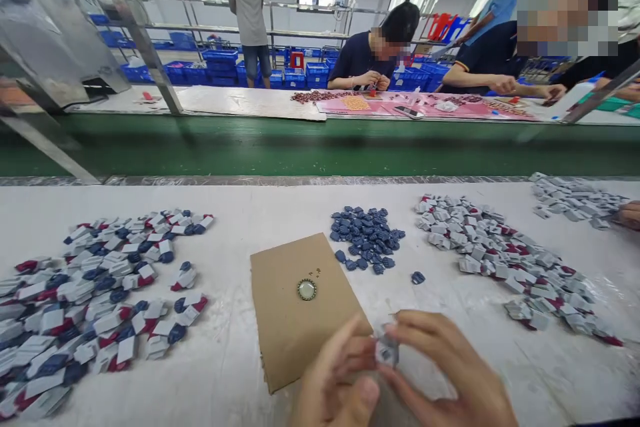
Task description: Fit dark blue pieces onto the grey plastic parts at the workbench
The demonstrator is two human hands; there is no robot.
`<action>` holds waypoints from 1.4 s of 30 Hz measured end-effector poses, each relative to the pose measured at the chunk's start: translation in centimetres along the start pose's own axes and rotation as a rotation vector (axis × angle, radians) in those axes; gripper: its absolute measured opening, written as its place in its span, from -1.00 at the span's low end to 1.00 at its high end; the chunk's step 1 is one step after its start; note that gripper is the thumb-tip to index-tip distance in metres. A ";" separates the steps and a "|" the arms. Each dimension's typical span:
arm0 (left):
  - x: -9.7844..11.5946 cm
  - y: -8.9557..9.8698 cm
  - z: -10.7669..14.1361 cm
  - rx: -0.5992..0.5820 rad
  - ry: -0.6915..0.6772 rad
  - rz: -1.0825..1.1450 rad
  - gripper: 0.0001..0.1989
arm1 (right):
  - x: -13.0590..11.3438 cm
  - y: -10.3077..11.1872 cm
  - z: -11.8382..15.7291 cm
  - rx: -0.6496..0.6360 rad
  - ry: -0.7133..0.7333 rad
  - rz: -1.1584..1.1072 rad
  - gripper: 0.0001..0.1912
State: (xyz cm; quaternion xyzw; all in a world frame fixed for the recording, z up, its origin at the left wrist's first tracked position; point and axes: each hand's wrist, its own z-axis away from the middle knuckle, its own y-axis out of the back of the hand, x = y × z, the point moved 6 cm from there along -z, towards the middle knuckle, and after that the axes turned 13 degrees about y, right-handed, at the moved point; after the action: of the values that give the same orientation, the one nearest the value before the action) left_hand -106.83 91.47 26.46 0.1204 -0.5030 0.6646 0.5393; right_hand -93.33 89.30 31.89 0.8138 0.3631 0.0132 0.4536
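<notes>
Low in the view, my left hand (337,377) and my right hand (453,370) come together around a small light-grey plastic piece (387,352). The fingers and thumb of my right hand pinch it from the right. Curled fingers of my left hand press against its left side; blur hides the exact contact. A brown cardboard sheet (290,340) lies partly beneath my left hand. On the sheet rest a bottle cap (307,289) and several tiny brass-coloured bits (318,272). Beyond my hands is a pile of dark blue pieces (365,233), with one loose blue piece (418,277) apart.
Grey, red and blue assembled pieces (110,307) spread over the left of the white table (220,360). Grey-and-red pieces (510,253) lie right, grey ones (575,197) farther back. Another person's hand (629,215) is at the right edge. People work beyond a green divider (250,147).
</notes>
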 end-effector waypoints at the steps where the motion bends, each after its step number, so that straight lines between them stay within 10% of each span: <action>1: -0.6 -0.6 -0.5 -0.051 0.057 0.063 -0.62 | -1.1 -0.6 -0.4 -0.033 0.074 -0.021 -0.71; 4: -1.3 0.5 -1.1 -0.028 0.230 0.197 -0.72 | 0.2 -0.8 0.0 -0.058 0.098 0.050 -0.60; 9: -0.1 3.7 -0.1 0.093 0.274 0.339 -0.88 | 11.4 -0.2 3.7 -0.167 -0.406 0.416 -0.44; 14: 0.6 4.8 0.5 0.156 0.222 0.373 -0.89 | 14.6 -1.5 4.7 -0.224 -0.405 0.260 -0.50; 22: 1.8 6.2 1.3 0.222 0.116 0.265 -0.59 | 11.4 -1.9 1.9 -0.178 -0.422 -0.041 -0.70; 30: -0.2 6.9 1.4 0.002 0.229 0.379 -0.85 | 3.5 -5.9 -3.4 -0.195 -0.144 -0.324 -0.81; 42: 1.8 8.8 2.4 0.285 0.127 0.498 -0.70 | 0.8 -10.1 -5.9 -0.235 0.095 -0.141 -0.81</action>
State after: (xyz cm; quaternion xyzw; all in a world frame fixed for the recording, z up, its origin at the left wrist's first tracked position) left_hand -115.84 91.43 24.07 0.0259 -0.3838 0.8467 0.3676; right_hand -100.62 97.37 27.57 0.7259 0.4362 0.0621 0.5281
